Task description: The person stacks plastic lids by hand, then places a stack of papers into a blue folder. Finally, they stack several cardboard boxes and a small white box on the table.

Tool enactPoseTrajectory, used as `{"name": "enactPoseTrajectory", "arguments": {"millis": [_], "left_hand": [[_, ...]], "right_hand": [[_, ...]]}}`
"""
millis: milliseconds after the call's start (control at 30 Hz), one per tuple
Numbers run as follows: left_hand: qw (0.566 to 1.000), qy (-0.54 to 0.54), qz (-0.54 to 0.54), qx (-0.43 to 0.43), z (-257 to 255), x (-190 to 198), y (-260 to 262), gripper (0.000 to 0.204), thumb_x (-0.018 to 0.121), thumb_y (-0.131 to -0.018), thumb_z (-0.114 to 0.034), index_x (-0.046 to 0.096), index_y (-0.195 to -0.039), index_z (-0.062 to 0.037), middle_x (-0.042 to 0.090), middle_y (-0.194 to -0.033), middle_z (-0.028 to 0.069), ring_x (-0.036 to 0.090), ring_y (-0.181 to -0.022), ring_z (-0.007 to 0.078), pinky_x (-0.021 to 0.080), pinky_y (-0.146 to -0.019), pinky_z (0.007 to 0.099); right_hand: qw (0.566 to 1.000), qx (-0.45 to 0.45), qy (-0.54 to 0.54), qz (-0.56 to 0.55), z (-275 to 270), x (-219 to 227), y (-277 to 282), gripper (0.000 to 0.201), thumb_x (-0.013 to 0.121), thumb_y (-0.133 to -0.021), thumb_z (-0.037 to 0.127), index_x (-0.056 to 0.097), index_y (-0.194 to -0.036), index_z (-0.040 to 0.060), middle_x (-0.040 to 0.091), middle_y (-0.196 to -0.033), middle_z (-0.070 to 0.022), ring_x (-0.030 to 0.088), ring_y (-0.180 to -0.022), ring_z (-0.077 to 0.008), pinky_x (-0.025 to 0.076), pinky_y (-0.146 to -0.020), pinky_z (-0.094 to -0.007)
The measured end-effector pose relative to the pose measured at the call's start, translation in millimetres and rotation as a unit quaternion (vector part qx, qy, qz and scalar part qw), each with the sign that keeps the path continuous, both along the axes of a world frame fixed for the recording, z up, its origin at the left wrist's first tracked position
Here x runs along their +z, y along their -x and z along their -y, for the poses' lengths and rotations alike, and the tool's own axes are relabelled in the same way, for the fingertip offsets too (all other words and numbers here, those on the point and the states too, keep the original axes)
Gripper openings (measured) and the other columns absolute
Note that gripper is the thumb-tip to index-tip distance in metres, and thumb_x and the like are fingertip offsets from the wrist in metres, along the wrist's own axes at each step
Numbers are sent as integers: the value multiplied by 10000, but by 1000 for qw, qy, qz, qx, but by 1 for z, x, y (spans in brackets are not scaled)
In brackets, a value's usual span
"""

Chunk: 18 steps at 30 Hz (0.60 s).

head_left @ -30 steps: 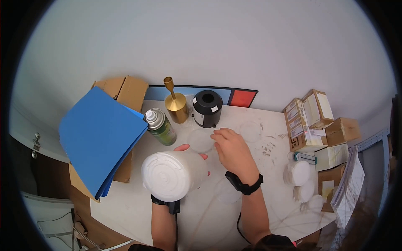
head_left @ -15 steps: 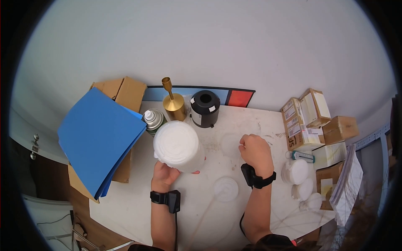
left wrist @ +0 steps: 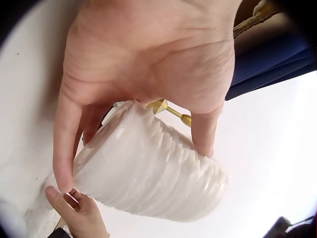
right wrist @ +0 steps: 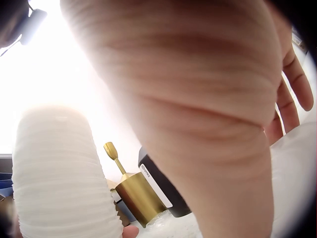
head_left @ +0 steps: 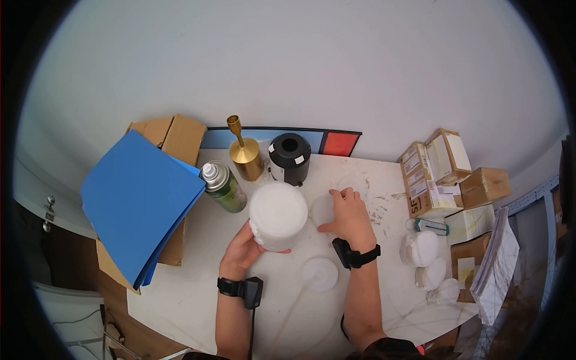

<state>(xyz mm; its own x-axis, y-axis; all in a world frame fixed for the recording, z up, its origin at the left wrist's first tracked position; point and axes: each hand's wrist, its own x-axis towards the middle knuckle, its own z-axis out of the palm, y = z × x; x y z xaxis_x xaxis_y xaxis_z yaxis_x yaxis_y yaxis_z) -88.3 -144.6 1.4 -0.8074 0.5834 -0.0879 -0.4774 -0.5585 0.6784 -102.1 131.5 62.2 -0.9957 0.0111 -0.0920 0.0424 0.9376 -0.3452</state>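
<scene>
My left hand (head_left: 241, 247) grips a thick stack of white ribbed, round plastic pieces (head_left: 278, 216) above the table. In the left wrist view, thumb and fingers span opposite sides of the tilted stack (left wrist: 148, 168). Low over the table to its right is my right hand (head_left: 353, 221), thumb and fingers apart. A translucent disc (head_left: 322, 210) lies beside its fingertips; whether they touch it is unclear. Another round translucent disc (head_left: 320, 274) lies nearer me, and a faint one (head_left: 350, 182) farther back. The right wrist view shows the right fingers (right wrist: 298, 84) loosely extended.
Blue folders (head_left: 141, 204) lean on cardboard at the left. A spray can (head_left: 225, 191), a gold holder (head_left: 246, 161) and a black cylinder (head_left: 290, 159) stand behind the stack. To the right are boxes (head_left: 429, 192), white round stacks (head_left: 420, 249) and a small teal-capped tube (head_left: 432, 227).
The stack in my left hand has tilted more upright and shifted right. My right hand moved right and away from me, then came back slightly left, with thumb and fingers now spread.
</scene>
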Motion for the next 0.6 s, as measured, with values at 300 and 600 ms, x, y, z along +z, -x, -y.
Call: {"name": "enactPoseTrajectory", "arguments": {"millis": [300, 600], "left_hand": [[1000, 6, 12, 0, -7, 4, -1, 849, 582, -1021, -493, 163, -1656, -115, 417, -1609, 161, 527, -1393, 394, 554, -975, 668], [1000, 18, 22, 10, -10, 5, -2, 907, 625, -993, -507, 150, -1663, -123, 408, -1616, 151, 530, -1390, 394, 568, -960, 652]], "right_hand": [[998, -16, 21, -48, -13, -19, 4, 559, 924, -666, 177, 650, -1127, 18, 642, -1124, -156, 625, -1087, -354, 526, -931, -430], [998, -19, 51, 35, -11, -3, 1, 547, 925, -666, 185, 657, -1109, 7, 668, -1106, -180, 644, -1081, -367, 548, -900, -448]]}}
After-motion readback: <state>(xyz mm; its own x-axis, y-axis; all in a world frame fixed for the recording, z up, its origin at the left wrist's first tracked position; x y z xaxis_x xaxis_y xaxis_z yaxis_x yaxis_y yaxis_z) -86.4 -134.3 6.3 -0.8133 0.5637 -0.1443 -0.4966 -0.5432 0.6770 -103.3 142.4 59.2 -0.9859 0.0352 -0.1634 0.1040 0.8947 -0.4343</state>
